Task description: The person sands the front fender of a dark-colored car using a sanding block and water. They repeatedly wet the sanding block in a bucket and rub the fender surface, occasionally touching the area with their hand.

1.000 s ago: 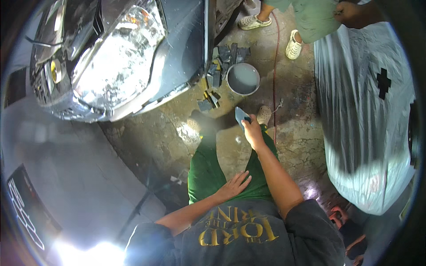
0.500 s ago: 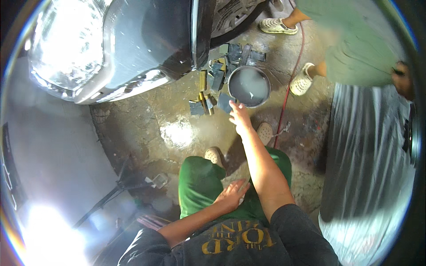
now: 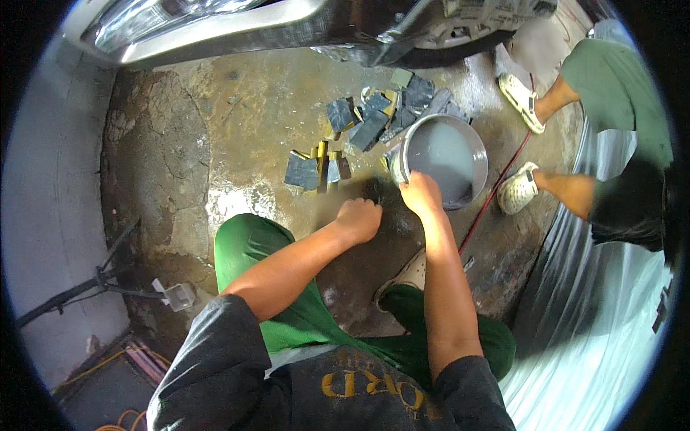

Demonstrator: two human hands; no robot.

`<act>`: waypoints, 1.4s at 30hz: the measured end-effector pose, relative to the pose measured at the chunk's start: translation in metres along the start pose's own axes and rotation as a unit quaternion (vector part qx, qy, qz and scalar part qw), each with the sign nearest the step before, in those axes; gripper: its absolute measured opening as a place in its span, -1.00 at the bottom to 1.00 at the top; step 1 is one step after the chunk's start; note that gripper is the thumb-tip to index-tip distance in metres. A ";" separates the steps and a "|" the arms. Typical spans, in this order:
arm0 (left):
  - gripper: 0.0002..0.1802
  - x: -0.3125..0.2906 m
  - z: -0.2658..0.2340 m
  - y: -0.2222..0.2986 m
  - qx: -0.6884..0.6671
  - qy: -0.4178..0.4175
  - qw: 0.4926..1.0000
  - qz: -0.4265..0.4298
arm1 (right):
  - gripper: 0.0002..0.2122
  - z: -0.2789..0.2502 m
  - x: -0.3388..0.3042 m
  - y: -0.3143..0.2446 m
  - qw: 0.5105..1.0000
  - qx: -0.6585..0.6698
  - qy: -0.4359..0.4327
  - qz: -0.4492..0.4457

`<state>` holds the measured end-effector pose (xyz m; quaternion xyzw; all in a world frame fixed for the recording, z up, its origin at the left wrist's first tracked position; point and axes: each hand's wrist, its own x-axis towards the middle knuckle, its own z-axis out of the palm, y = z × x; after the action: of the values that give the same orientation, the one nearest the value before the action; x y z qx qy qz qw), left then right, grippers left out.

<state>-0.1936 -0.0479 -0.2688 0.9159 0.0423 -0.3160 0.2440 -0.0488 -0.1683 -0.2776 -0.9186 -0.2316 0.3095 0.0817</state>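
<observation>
My left hand (image 3: pixel 359 220) is closed above the wet floor, left of the bucket. A dark blurred shape lies just beyond its knuckles; whether the fingers hold it cannot be made out. My right hand (image 3: pixel 420 192) has its fingers curled over the near left rim of a round metal bucket (image 3: pixel 399 164) of cloudy grey water. Left of the bucket lie several dark sandpaper pieces (image 3: pixel 370 129), some with yellow-brown sides up. A smaller group has a dark sandpaper piece (image 3: pixel 300 171) beside a narrow yellowish strip (image 3: pixel 323 167).
A car's front end (image 3: pixel 287 29) spans the far side. Another person's feet in pale clogs (image 3: pixel 519 188) stand right of a red hose (image 3: pixel 496 188). A plastic sheet (image 3: pixel 568 316) covers the right side. A black stand (image 3: pixel 97 280) is at the left, by a clear container (image 3: pixel 180 294).
My left hand has risen from my lap to beside the bucket. My right hand has gone from a dark piece to the bucket's rim. The view has shifted.
</observation>
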 end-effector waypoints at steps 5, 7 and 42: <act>-0.66 0.001 -0.045 -0.006 -0.085 0.057 0.994 -0.022 | -0.73 0.022 -0.015 0.002 0.999 -0.018 0.004 -0.040; -0.65 -0.001 -0.063 -0.011 -0.138 0.150 0.978 -0.045 | -0.71 0.030 -0.024 -0.001 1.000 -0.010 -0.003 -0.020; -0.63 0.114 0.121 -0.051 -0.049 0.021 0.996 0.071 | -0.62 0.129 0.006 0.038 0.998 -0.021 -0.033 0.052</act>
<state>-0.1826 -0.0693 -0.4410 0.9099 -0.0023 -0.2759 0.3098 -0.1087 -0.1974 -0.3947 -0.9201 -0.1923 0.3391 0.0388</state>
